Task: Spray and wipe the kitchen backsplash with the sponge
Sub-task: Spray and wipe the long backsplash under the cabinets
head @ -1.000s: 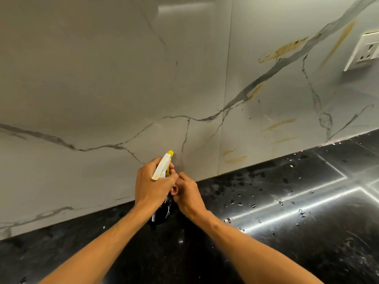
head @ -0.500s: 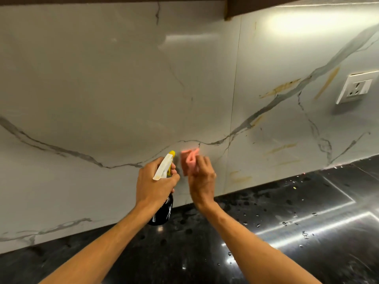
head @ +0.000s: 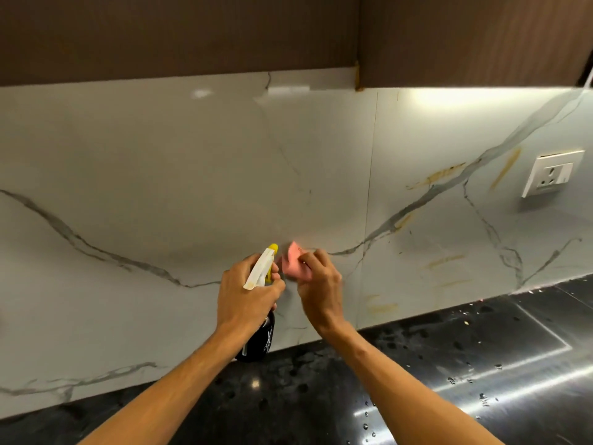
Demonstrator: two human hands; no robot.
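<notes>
Bottle and sponge at the wall

Our left hand (head: pixel 247 292) grips the spray bottle (head: pixel 258 338) above the black table (head: pixel 417 364); our right hand (head: pixel 321 284) pinches the pink sponge (head: pixel 293 263) just beside it, against the marble backsplash (head: pixel 160 187)

- No text, brand or number here is legible to me.
- The black plastic spray bottle with a white-and-yellow trigger head (head: pixel 260 343), gripped in my left hand (head: pixel 247 293), carries a white printed mark (head: pixel 269 338) on its side. It looks like crossed strokes and is too blurred to read.
</notes>
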